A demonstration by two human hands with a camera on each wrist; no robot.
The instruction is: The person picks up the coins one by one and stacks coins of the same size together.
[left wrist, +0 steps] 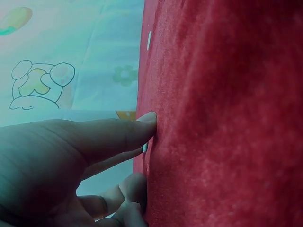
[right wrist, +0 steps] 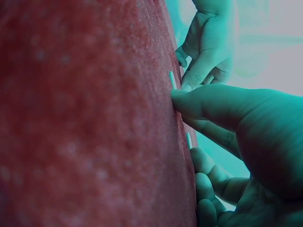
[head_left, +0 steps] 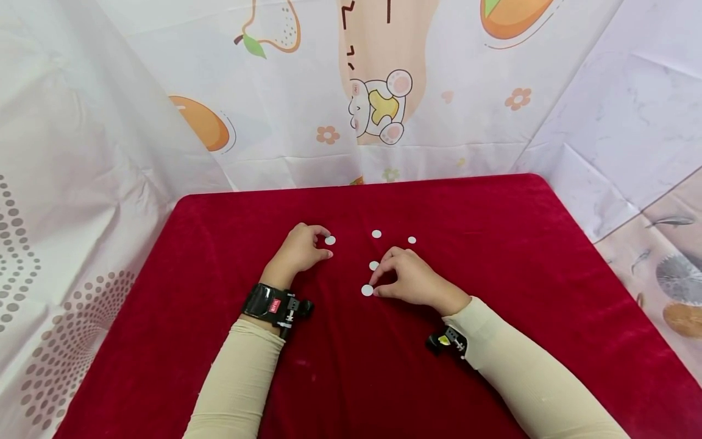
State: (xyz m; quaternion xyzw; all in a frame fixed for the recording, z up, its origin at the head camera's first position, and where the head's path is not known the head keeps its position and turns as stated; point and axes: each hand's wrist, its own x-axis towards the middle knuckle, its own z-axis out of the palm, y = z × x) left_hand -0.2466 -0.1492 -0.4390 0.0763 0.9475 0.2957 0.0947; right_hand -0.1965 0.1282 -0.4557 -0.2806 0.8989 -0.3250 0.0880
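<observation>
Several small white discs lie flat on the red cloth. My left hand (head_left: 300,249) is beside the left disc (head_left: 330,241), its index fingertip at the disc's upper edge and the thumb held apart below. In the left wrist view that disc (left wrist: 145,148) shows edge-on behind the thumb. My right hand (head_left: 411,278) has thumb and index fingertips, slightly parted, at the right edge of the nearest disc (head_left: 367,291). A second disc (head_left: 373,266) is partly covered by the right fingers. In the right wrist view the thumb overlaps the end of a thin white disc (right wrist: 172,79).
Farther back lie a disc (head_left: 376,233) at the middle and a smaller disc (head_left: 412,239) to its right. Red velvety cloth (head_left: 466,213) covers the table. Printed curtains (head_left: 296,122) hang behind and at both sides. Each wrist wears a black camera mount (head_left: 274,306).
</observation>
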